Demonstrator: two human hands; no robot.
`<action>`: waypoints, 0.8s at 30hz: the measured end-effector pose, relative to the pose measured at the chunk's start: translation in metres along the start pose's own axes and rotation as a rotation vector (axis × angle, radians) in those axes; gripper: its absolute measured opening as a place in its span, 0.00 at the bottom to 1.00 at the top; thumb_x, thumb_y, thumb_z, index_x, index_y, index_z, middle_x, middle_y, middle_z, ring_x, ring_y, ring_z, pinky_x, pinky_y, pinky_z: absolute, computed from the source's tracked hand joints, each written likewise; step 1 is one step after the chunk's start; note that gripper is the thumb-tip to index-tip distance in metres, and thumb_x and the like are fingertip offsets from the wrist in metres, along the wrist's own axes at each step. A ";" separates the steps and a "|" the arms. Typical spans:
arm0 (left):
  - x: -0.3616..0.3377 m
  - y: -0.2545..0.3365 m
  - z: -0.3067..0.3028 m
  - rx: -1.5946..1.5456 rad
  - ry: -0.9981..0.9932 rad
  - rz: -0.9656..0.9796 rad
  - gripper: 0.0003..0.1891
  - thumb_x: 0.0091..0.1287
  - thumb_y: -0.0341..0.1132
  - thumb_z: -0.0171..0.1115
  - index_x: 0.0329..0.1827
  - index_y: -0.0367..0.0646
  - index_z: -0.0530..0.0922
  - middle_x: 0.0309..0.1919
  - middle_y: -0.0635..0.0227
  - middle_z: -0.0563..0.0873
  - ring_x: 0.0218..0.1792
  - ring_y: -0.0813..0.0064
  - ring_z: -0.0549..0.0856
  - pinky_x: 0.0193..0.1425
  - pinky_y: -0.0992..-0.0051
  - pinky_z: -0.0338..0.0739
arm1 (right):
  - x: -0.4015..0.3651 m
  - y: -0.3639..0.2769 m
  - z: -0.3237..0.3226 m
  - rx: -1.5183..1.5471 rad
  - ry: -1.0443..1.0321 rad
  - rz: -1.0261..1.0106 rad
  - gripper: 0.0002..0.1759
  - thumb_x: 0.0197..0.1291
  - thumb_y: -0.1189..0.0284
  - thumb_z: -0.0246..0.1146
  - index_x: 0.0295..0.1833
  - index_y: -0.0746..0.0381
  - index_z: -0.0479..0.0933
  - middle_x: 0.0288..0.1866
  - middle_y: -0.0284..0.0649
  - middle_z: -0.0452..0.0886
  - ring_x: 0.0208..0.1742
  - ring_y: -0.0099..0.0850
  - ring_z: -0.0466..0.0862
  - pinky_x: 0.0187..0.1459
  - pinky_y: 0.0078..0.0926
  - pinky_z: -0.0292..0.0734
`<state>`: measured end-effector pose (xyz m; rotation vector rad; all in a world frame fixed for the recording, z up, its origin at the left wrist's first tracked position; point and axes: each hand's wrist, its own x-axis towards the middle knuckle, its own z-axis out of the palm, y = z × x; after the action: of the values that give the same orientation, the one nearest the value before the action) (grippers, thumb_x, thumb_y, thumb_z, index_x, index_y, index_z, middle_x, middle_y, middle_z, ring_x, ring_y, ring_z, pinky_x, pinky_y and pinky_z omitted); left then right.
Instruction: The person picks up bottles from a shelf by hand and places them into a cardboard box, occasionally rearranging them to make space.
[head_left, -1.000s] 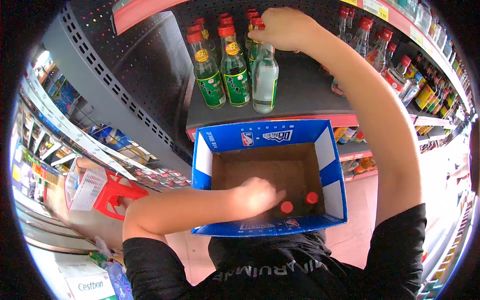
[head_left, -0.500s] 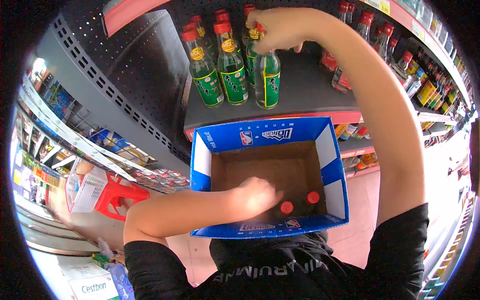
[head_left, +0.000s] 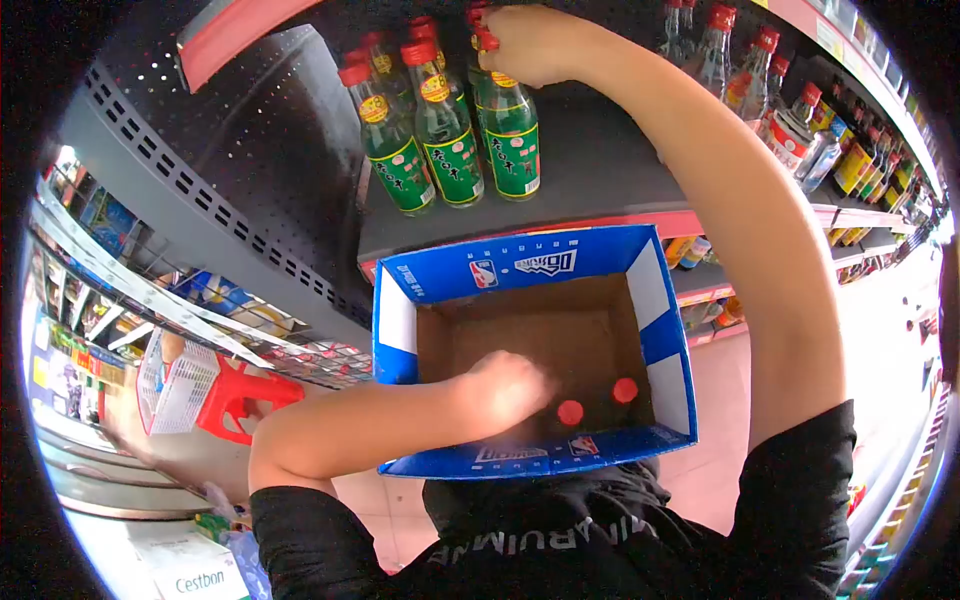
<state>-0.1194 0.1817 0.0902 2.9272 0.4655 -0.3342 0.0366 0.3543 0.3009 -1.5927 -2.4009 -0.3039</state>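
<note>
Red-capped, green-labelled glass bottles (head_left: 452, 160) on dark shelf (head_left: 590, 180). Left hand (head_left: 505, 388) over interior of blue cardboard box (head_left: 610, 260), fingers blurred, cannot tell if gripping. Right hand (head_left: 530, 45) closed around top of front-row rightmost bottle (head_left: 514, 155). Two red caps (head_left: 570, 412) inside box.

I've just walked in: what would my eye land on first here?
The bright blue box in the middle stands out, with two red caps visible inside and the left hand seen against its interior. Just beyond, green-labelled bottles stand on a dark shelf, the right hand at the top of one.
</note>
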 end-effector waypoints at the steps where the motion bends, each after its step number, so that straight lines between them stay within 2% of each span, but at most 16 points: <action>1: 0.000 0.000 0.000 0.005 -0.015 -0.003 0.08 0.60 0.32 0.56 0.38 0.43 0.81 0.32 0.60 0.85 0.36 0.60 0.86 0.36 0.63 0.82 | -0.001 0.001 0.002 0.032 0.023 0.010 0.22 0.60 0.64 0.58 0.47 0.75 0.78 0.52 0.59 0.79 0.56 0.48 0.79 0.57 0.40 0.74; 3: 0.001 -0.002 0.001 0.013 -0.047 -0.009 0.09 0.63 0.35 0.52 0.38 0.42 0.80 0.29 0.58 0.84 0.33 0.57 0.86 0.34 0.60 0.82 | -0.001 0.002 0.003 0.005 0.021 0.019 0.22 0.60 0.64 0.58 0.47 0.75 0.78 0.51 0.59 0.79 0.56 0.49 0.79 0.57 0.40 0.74; 7: -0.001 -0.004 0.000 0.052 -0.033 0.021 0.08 0.59 0.33 0.53 0.38 0.42 0.79 0.30 0.58 0.84 0.33 0.58 0.86 0.34 0.61 0.82 | -0.010 -0.005 0.007 0.056 0.120 -0.011 0.22 0.61 0.64 0.58 0.47 0.75 0.78 0.50 0.60 0.80 0.56 0.49 0.79 0.57 0.41 0.74; 12: -0.004 -0.011 0.007 0.094 0.082 0.041 0.10 0.58 0.32 0.53 0.41 0.42 0.78 0.29 0.57 0.83 0.31 0.59 0.86 0.33 0.62 0.81 | -0.017 0.001 0.017 0.110 0.169 -0.013 0.28 0.62 0.63 0.58 0.57 0.77 0.68 0.49 0.62 0.79 0.54 0.53 0.79 0.55 0.44 0.75; 15: -0.004 -0.016 0.010 0.151 0.078 0.097 0.12 0.59 0.32 0.53 0.44 0.41 0.78 0.31 0.56 0.84 0.32 0.59 0.86 0.33 0.63 0.81 | -0.030 0.007 0.023 0.173 0.279 0.004 0.31 0.62 0.63 0.58 0.61 0.76 0.62 0.46 0.61 0.79 0.52 0.55 0.79 0.54 0.44 0.75; 16: -0.003 -0.015 0.004 0.120 0.015 0.057 0.12 0.60 0.32 0.54 0.45 0.42 0.78 0.33 0.57 0.84 0.35 0.60 0.86 0.35 0.63 0.81 | -0.043 0.002 0.019 0.188 0.311 0.018 0.31 0.62 0.63 0.58 0.61 0.76 0.61 0.45 0.61 0.79 0.51 0.56 0.79 0.54 0.44 0.75; 18: -0.002 -0.011 -0.013 0.057 -0.105 -0.023 0.12 0.61 0.31 0.55 0.47 0.44 0.79 0.37 0.59 0.85 0.39 0.62 0.86 0.39 0.64 0.82 | -0.066 -0.004 0.023 0.167 0.471 -0.045 0.25 0.61 0.64 0.59 0.57 0.71 0.65 0.41 0.55 0.79 0.45 0.52 0.80 0.47 0.43 0.76; 20: -0.005 -0.012 -0.016 0.084 -0.097 -0.026 0.12 0.61 0.31 0.55 0.48 0.44 0.79 0.37 0.60 0.86 0.40 0.62 0.87 0.40 0.64 0.82 | -0.088 -0.009 0.036 0.092 0.735 -0.210 0.15 0.58 0.64 0.63 0.46 0.62 0.74 0.34 0.44 0.80 0.34 0.44 0.82 0.35 0.40 0.77; 21: -0.007 -0.014 -0.016 0.100 -0.091 -0.031 0.13 0.61 0.30 0.55 0.48 0.44 0.78 0.37 0.60 0.86 0.40 0.63 0.87 0.41 0.64 0.82 | -0.104 -0.020 0.037 0.273 0.720 -0.246 0.11 0.55 0.69 0.64 0.42 0.60 0.73 0.32 0.44 0.79 0.35 0.46 0.81 0.36 0.40 0.77; 22: -0.006 -0.015 -0.017 0.072 -0.141 -0.059 0.15 0.63 0.31 0.51 0.51 0.45 0.78 0.35 0.56 0.86 0.37 0.58 0.86 0.40 0.62 0.81 | -0.119 -0.024 0.042 0.239 0.664 -0.339 0.09 0.56 0.68 0.61 0.38 0.60 0.71 0.32 0.44 0.80 0.31 0.43 0.84 0.32 0.42 0.80; 23: -0.004 -0.014 -0.018 0.075 -0.166 -0.076 0.15 0.63 0.31 0.51 0.51 0.44 0.78 0.35 0.56 0.86 0.38 0.58 0.86 0.41 0.62 0.81 | -0.132 -0.029 0.051 0.210 0.623 -0.420 0.08 0.56 0.68 0.61 0.36 0.60 0.71 0.28 0.42 0.79 0.29 0.41 0.83 0.30 0.39 0.80; 24: -0.002 -0.011 -0.021 0.080 -0.191 -0.093 0.15 0.63 0.31 0.52 0.52 0.44 0.77 0.35 0.56 0.86 0.38 0.58 0.86 0.41 0.62 0.81 | -0.149 -0.039 0.060 0.303 0.505 -0.424 0.07 0.53 0.73 0.62 0.33 0.61 0.69 0.28 0.45 0.75 0.29 0.46 0.79 0.31 0.40 0.75</action>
<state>-0.1205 0.1956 0.1097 2.9162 0.5719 -0.6523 0.0516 0.2277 0.1957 -0.7567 -2.2187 -0.3460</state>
